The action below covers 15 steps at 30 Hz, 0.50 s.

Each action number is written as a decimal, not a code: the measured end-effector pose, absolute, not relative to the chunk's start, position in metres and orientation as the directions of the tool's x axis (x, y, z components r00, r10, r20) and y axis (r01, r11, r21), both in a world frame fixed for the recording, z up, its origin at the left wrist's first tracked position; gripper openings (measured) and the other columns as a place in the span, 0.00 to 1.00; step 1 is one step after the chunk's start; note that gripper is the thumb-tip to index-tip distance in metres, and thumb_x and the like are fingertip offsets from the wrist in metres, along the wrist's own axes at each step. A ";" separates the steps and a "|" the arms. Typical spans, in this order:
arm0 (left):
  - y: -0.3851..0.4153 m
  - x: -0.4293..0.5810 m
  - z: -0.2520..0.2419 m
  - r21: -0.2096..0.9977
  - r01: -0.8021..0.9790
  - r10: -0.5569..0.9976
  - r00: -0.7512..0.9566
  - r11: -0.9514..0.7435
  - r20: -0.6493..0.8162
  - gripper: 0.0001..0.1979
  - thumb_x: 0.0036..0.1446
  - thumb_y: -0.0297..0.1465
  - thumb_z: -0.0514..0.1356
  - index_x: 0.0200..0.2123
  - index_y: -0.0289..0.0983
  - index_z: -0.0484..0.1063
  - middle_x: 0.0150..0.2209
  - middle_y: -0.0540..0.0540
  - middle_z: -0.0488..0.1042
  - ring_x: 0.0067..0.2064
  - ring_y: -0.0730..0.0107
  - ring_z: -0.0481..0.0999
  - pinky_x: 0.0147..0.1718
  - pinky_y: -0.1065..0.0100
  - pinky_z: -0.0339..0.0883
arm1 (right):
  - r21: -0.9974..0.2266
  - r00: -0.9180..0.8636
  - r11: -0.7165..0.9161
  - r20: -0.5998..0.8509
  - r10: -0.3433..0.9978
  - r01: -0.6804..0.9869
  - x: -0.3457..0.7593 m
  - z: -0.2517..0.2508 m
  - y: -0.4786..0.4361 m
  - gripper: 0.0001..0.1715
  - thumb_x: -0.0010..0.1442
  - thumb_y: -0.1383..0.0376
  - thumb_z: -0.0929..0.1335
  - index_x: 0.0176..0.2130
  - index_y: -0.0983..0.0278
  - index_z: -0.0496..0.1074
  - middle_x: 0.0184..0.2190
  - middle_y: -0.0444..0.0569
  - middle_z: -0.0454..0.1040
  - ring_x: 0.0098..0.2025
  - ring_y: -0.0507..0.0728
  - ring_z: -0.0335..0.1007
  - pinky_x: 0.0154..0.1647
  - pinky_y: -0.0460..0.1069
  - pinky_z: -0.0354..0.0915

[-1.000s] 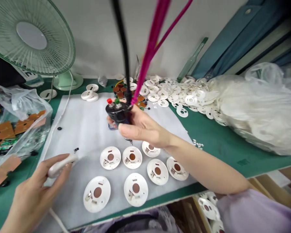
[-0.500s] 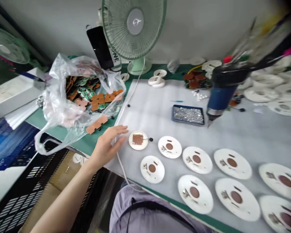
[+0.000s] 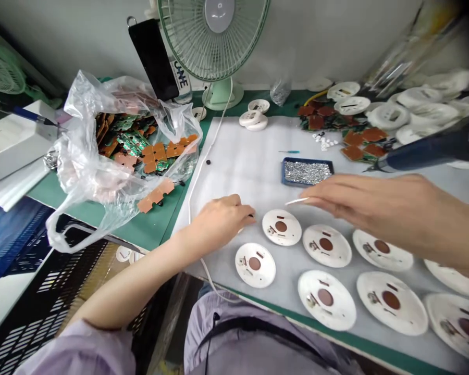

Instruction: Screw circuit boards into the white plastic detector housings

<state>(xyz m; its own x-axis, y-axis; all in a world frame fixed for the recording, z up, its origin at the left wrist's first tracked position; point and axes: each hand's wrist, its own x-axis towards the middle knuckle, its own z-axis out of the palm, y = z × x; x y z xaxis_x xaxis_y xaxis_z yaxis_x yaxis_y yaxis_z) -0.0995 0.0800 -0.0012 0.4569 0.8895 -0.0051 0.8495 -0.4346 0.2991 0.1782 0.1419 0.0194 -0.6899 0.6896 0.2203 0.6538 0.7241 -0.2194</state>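
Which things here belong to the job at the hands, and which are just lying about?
Job:
left hand
right hand, white stick at its fingertips
white discs with brown centres
tray of silver pieces
blue hot-air gun
orange circuit boards in a plastic bag

Lying about:
green desk fan
black phone
blue pen

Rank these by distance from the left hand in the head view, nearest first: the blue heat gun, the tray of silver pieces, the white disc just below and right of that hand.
From the left hand:
1. White disc, just below and right.
2. Tray of silver pieces, up and right on the white sheet.
3. Blue heat gun, at the far right.
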 end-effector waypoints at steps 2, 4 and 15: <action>0.083 -0.100 -0.003 0.299 0.842 0.874 0.484 -0.449 -0.050 0.09 0.66 0.28 0.56 0.44 0.34 0.76 0.37 0.44 0.76 0.39 0.62 0.79 0.39 0.64 0.74 | -0.179 -0.748 0.784 0.233 0.621 0.595 0.178 0.022 0.152 0.26 0.69 0.47 0.55 0.44 0.56 0.74 0.43 0.41 0.75 0.40 0.44 0.71 0.37 0.43 0.64; 0.081 -0.109 -0.005 0.358 0.803 0.860 0.510 -0.476 0.000 0.09 0.66 0.26 0.55 0.43 0.34 0.75 0.38 0.45 0.78 0.40 0.64 0.80 0.40 0.65 0.74 | -0.241 -0.734 0.782 0.272 0.623 0.575 0.178 0.024 0.158 0.20 0.68 0.51 0.59 0.42 0.57 0.74 0.44 0.40 0.75 0.43 0.43 0.71 0.44 0.42 0.65; 0.058 -0.139 -0.010 0.056 0.597 0.597 0.784 -0.800 0.172 0.14 0.68 0.22 0.47 0.50 0.32 0.69 0.49 0.38 0.76 0.51 0.62 0.77 0.47 0.63 0.76 | -0.447 -0.626 0.570 0.028 0.779 0.689 0.094 -0.001 0.171 0.31 0.62 0.59 0.63 0.62 0.64 0.61 0.55 0.54 0.67 0.44 0.56 0.70 0.47 0.52 0.64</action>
<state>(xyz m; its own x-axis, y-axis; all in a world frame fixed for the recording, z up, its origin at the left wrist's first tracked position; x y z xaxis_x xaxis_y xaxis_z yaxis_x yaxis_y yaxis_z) -0.1388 0.0581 -0.0097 0.7839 0.5966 0.1723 0.5969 -0.8004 0.0556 0.0936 0.1712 -0.0007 -0.6262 0.7791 0.0281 0.6893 0.5702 -0.4469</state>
